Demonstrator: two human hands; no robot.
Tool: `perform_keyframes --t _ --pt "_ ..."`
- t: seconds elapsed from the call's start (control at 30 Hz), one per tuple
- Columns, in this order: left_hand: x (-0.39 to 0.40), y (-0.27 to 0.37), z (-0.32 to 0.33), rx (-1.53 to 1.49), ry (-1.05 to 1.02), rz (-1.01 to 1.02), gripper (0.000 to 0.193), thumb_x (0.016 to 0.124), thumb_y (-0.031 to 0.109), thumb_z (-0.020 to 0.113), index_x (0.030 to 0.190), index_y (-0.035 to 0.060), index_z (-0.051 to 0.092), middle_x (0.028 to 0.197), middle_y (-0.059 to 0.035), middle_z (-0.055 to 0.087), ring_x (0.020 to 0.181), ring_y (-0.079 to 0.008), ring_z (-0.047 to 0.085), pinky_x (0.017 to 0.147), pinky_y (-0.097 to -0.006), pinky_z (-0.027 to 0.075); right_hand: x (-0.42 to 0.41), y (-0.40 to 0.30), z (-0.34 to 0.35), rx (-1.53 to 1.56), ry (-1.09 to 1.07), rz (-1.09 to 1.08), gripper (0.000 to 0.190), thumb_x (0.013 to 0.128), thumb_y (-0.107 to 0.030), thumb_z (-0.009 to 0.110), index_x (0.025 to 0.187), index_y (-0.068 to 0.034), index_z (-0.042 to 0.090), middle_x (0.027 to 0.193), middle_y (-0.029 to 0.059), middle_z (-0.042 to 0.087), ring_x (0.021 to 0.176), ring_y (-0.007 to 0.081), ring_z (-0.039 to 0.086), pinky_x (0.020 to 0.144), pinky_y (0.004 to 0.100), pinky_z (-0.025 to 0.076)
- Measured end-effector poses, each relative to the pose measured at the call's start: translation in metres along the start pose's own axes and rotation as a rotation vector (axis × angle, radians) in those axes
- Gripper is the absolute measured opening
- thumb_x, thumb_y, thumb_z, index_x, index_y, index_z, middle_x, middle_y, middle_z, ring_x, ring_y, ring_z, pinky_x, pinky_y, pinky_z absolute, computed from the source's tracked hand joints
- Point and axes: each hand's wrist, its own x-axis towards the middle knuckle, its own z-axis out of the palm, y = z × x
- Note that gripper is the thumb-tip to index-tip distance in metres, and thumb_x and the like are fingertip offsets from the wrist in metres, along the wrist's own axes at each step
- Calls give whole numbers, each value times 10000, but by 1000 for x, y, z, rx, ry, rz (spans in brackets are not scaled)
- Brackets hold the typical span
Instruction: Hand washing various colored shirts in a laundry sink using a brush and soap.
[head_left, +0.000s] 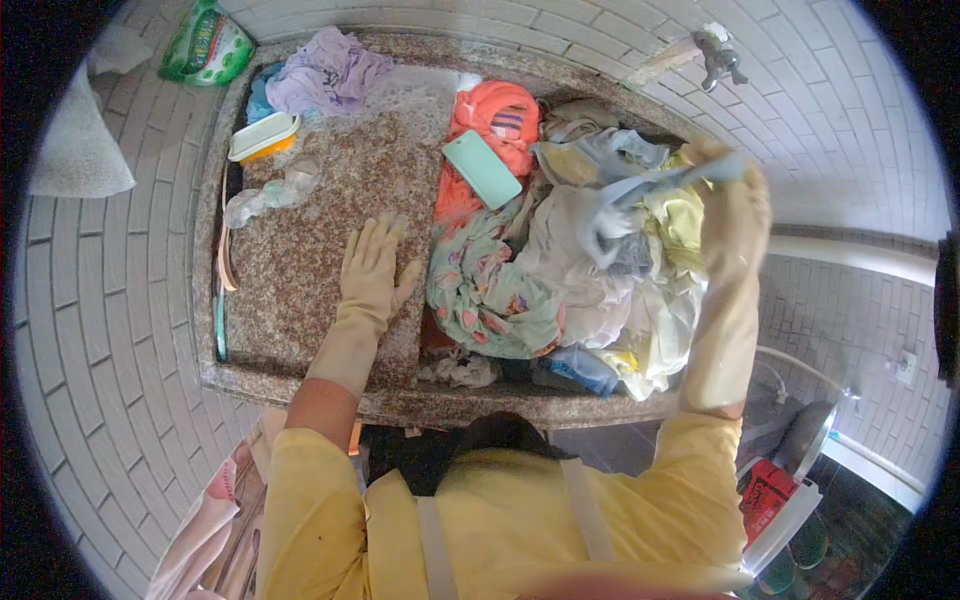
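My left hand (373, 262), in a cream rubber glove, lies palm down on the speckled granite slab (300, 315) of a wash sink, holding nothing. My right hand (733, 206), gloved alike, is raised over the basin's right side and grips a light-blue cloth (667, 180), blurred by motion. Below that cloth spreads a heap of laundry: white garments (577, 281), a mint floral garment (495, 300) and a yellow-green cloth (679, 229). Behind the floral piece sits a coral garment (491, 105), with a mint-green rectangular object (484, 171) lying on it.
A lilac cloth (330, 71) lies in suds at the back left. Nearby are a white-and-orange container (264, 139), a crumpled plastic bag (274, 193) and a green detergent pouch (208, 46). A tap (718, 60) juts from the tiled wall. A white-rimmed bin (780, 517) stands lower right.
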Motion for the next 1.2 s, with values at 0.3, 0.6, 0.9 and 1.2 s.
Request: perform_keyframes --t 0.3,0.6,0.9,1.2 --pt "-2 -1 3 -23 51 12 646 929 333 693 1507 122 498 1547 -118 506 1426 -369 463 1223 -504 316 -25 108 -2 -907 -646 119 652 870 -333 807 1441 -101 596 1397 217 629 1336 376 573 1154 389 411" --pt "-3 0 2 -16 51 14 644 923 338 698 1496 117 508 1551 -112 504 1429 -373 460 1220 -511 321 -66 134 -2 -606 -184 -107 285 964 -184 685 1222 -70 723 1206 139 740 1185 266 665 1068 402 483" --pt "-2 0 1 -15 58 29 633 931 341 690 1490 104 511 1544 -131 507 1427 -371 462 1217 -507 327 -113 8 -85 283 -245 -19 226 923 -164 731 1087 -9 722 1142 186 735 1041 247 714 934 369 575" --pt "0 2 6 -9 40 35 625 930 339 695 1479 98 517 1550 -146 499 1437 -370 451 1217 -504 323 -182 69 -60 -425 -921 171 226 871 -162 773 1067 -60 729 1177 181 743 1042 311 733 913 386 569"
